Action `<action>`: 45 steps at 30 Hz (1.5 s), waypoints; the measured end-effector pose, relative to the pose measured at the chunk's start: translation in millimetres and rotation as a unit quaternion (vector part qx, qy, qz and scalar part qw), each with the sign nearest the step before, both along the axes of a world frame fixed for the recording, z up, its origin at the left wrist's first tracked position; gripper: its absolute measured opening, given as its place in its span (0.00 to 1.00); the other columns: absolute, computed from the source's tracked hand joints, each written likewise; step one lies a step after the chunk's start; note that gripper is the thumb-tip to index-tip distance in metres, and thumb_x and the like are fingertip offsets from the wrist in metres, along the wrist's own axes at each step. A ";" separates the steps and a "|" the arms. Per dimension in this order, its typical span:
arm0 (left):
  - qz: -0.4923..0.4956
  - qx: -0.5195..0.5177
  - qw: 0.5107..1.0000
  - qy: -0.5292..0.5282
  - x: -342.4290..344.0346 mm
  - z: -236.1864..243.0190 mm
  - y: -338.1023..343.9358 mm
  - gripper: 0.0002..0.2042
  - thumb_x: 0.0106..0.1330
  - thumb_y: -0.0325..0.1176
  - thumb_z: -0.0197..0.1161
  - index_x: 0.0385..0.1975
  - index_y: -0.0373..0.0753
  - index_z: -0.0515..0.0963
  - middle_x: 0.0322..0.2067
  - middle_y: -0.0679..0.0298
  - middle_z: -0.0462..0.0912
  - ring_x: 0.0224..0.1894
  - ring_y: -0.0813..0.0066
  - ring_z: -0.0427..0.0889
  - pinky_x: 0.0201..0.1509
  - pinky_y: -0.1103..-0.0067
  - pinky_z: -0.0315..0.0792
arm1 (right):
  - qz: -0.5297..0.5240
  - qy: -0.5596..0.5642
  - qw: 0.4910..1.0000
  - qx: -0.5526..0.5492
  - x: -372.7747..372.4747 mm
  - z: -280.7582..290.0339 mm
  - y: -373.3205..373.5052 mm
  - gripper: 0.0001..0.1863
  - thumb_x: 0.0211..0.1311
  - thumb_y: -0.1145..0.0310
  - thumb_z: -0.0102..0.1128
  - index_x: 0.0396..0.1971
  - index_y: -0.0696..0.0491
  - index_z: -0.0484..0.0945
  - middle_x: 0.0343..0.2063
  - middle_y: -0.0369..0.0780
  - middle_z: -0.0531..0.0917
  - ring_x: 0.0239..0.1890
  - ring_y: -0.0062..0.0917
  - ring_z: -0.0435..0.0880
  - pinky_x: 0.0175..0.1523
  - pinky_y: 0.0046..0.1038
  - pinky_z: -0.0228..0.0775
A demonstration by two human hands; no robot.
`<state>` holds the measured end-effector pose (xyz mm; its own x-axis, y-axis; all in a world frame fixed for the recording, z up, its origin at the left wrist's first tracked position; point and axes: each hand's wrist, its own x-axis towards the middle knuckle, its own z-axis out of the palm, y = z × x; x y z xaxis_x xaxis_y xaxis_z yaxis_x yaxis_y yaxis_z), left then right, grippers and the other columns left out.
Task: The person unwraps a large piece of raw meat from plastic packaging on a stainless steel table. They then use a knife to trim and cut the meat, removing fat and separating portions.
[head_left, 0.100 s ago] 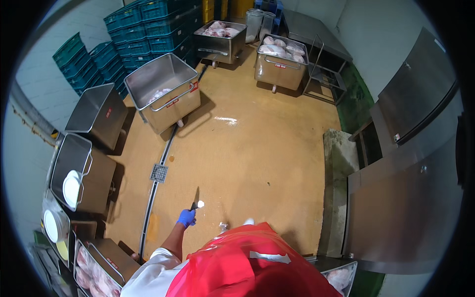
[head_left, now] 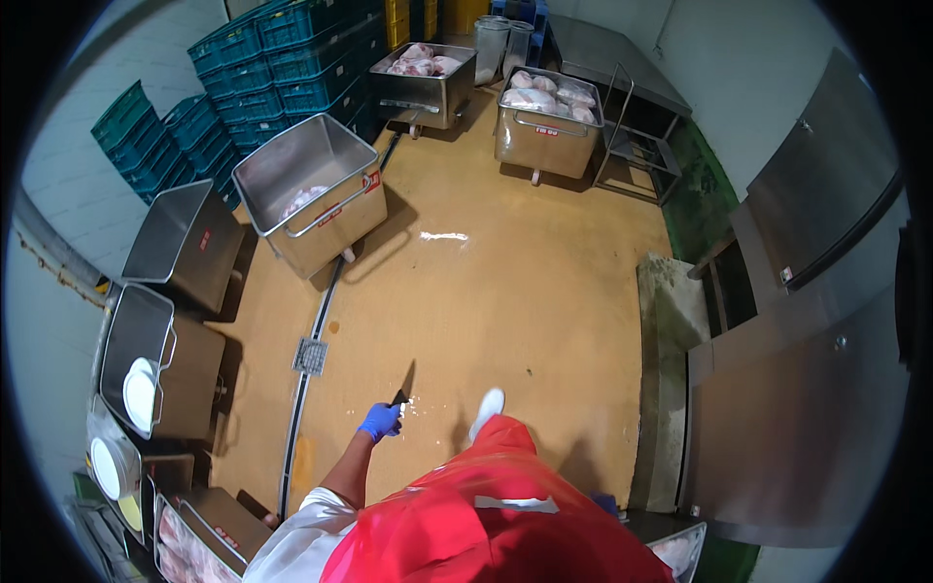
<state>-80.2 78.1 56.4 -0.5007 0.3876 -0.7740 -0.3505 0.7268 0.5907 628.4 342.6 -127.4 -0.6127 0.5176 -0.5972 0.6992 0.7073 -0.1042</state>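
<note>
Knife [head_left: 407, 379] sat in the grasp of the left hand [head_left: 380, 422], to the right of the floor drain grate [head_left: 310, 357] and slightly nearer the wearer. That hand, gloved in blue, was clenched around the dark handle [head_left: 399, 397]; the blade pointed away from the body. Right hand: state could not be told; only a blue patch [head_left: 604, 503], possibly its glove, showed right of and nearer than the grate. Steel tub [head_left: 335, 231] with pale meat [head_left: 303, 201] stood beyond the grate. Handling was judged light and stiff, perhaps slippery if wet. Best hold seemed the handle, clear of the blade.
</note>
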 end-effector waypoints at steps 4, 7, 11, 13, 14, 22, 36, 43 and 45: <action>-0.084 0.093 0.991 0.056 -56.6 18.2 163.9 0.22 0.73 0.47 0.60 0.38 0.27 0.80 0.24 0.53 0.84 0.23 0.66 0.86 0.28 0.72 0.81 | -0.319 0.155 0.929 -0.104 -134.6 34.5 198.2 0.17 0.61 0.50 0.69 0.40 0.46 0.79 0.31 0.36 0.84 0.31 0.30 0.85 0.32 0.37 0.73; -0.134 0.081 0.983 0.095 -98.5 94.0 252.5 0.22 0.74 0.48 0.58 0.38 0.29 0.81 0.24 0.57 0.84 0.25 0.70 0.85 0.32 0.72 0.80 | -0.565 0.298 0.706 -0.305 -338.9 118.4 267.6 0.18 0.71 0.49 0.62 0.32 0.49 0.78 0.25 0.34 0.79 0.23 0.22 0.81 0.24 0.26 0.67; -0.161 0.151 0.969 0.113 -149.8 174.2 370.5 0.21 0.75 0.49 0.56 0.42 0.32 0.80 0.25 0.59 0.83 0.26 0.72 0.83 0.33 0.72 0.79 | -0.328 0.320 0.796 -0.395 -550.8 212.8 352.2 0.26 0.75 0.44 0.57 0.48 0.55 0.82 0.39 0.41 0.87 0.35 0.26 0.88 0.37 0.26 0.77; -0.164 0.191 0.961 0.112 -170.3 196.8 425.8 0.19 0.75 0.47 0.56 0.44 0.34 0.79 0.26 0.58 0.83 0.26 0.68 0.84 0.34 0.70 0.79 | -0.285 0.282 0.771 -0.495 -650.7 280.5 369.5 0.30 0.77 0.42 0.51 0.55 0.56 0.80 0.47 0.43 0.87 0.46 0.29 0.87 0.48 0.28 0.78; -0.171 0.210 0.956 0.109 -180.9 200.2 453.8 0.18 0.74 0.46 0.56 0.44 0.35 0.78 0.27 0.56 0.84 0.27 0.63 0.86 0.35 0.68 0.80 | -0.314 0.284 0.721 -0.548 -694.7 312.8 369.6 0.29 0.78 0.42 0.49 0.54 0.55 0.80 0.46 0.42 0.87 0.48 0.27 0.86 0.51 0.29 0.77; -0.488 0.202 0.800 0.285 -300.1 177.6 630.2 0.20 0.71 0.46 0.59 0.52 0.37 0.80 0.47 0.43 0.85 0.47 0.41 0.84 0.52 0.58 0.78 | -0.519 0.289 0.544 -0.592 -891.3 311.9 492.6 0.17 0.79 0.54 0.45 0.38 0.48 0.79 0.36 0.36 0.85 0.42 0.29 0.84 0.51 0.34 0.77; -0.326 -0.121 0.901 0.261 -719.5 44.3 653.9 0.34 0.70 0.58 0.55 0.66 0.35 0.73 0.59 0.43 0.80 0.63 0.45 0.78 0.69 0.61 0.70 | -0.513 -0.039 0.857 0.031 -753.0 72.8 677.3 0.12 0.64 0.63 0.59 0.27 0.57 0.80 0.26 0.48 0.85 0.31 0.43 0.88 0.36 0.43 0.81; -0.313 -0.164 0.908 0.226 -843.8 -82.1 650.0 0.26 0.71 0.53 0.56 0.52 0.34 0.81 0.47 0.44 0.86 0.50 0.49 0.87 0.55 0.64 0.80 | -0.427 -0.045 0.902 0.047 -895.5 7.5 791.8 0.13 0.62 0.64 0.60 0.29 0.60 0.82 0.28 0.52 0.86 0.32 0.47 0.88 0.39 0.43 0.81; -0.423 -0.189 0.872 0.157 -881.6 -85.2 667.7 0.24 0.72 0.51 0.55 0.43 0.30 0.82 0.37 0.49 0.89 0.39 0.55 0.90 0.47 0.65 0.83 | -0.404 0.042 0.906 0.118 -983.6 4.7 859.8 0.13 0.61 0.64 0.60 0.29 0.61 0.83 0.29 0.53 0.87 0.33 0.49 0.88 0.40 0.43 0.82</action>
<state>-961.8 745.8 -28.9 -0.3702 0.4682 -0.8023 0.5415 0.8105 0.2231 -355.2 1202.4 -122.7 -0.0150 0.9247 -0.3804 0.9954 -0.0222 -0.0930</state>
